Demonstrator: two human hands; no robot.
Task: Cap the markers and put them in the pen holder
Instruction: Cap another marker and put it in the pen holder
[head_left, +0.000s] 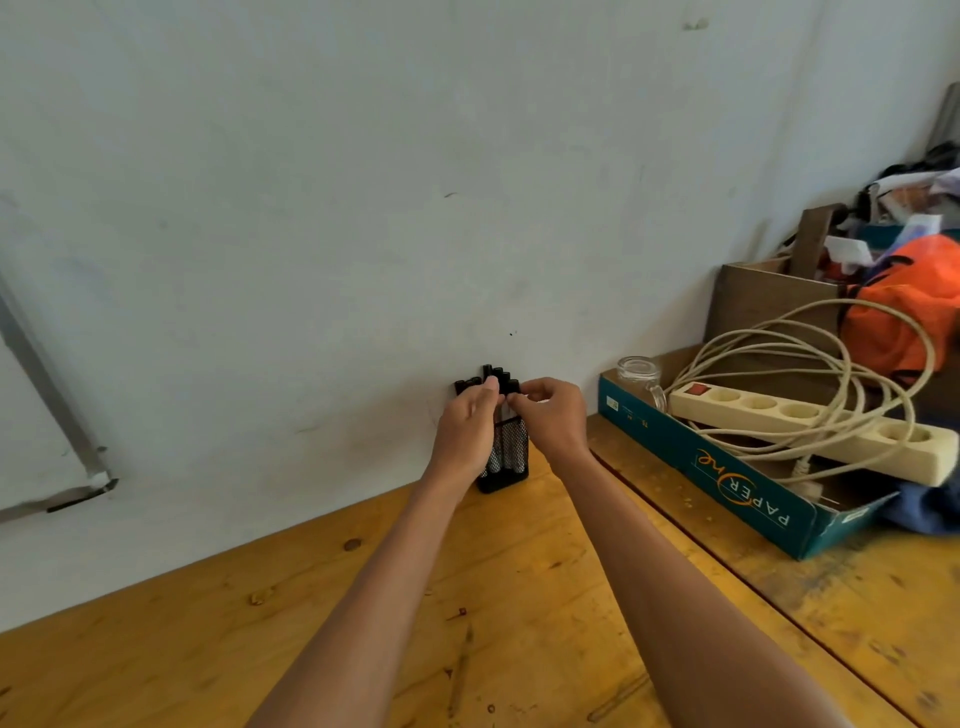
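While both hands meet at the far edge of the tabletop (311, 597), I see on my feed the pen holder (511, 460) standing upright against the white wall (363, 182), a little toward 6 o'clock from the centre of the view. It is a black mesh cup. The markers (498, 375) stand in it in a tight bunch, their black caps poking out at its 12 o'clock and their pale barrels showing through the mesh. Every marker top that I can make out wears a cap.

The left hand (465, 426) comes in from 7 o'clock and covers the holder's 9 o'clock side. Its thumb lies straight up along the bunch, the tip pressed to the caps. The other fingers go round the far side where I cannot see them, so I read it as gripping the markers. The right hand (553, 415) comes in from 5 o'clock and sits at the holder's 2 o'clock. Its fingers (540, 392) are curled, and thumb and forefinger pinch the top of one marker on the 3 o'clock side of the bunch, just beside the left thumb.

At 3 o'clock from the holder, well apart, a teal cardboard box (727, 478) lies on the tabletop. In it are a cream power strip (810, 431) and its looped cable (698, 364), with a glass jar (639, 371) at the corner nearest the wall. Behind that, toward 2 o'clock, stand a brown wooden crate (763, 296) and an orange cloth (904, 312). At 9 o'clock a grey metal bar (36, 332) leans against the wall.
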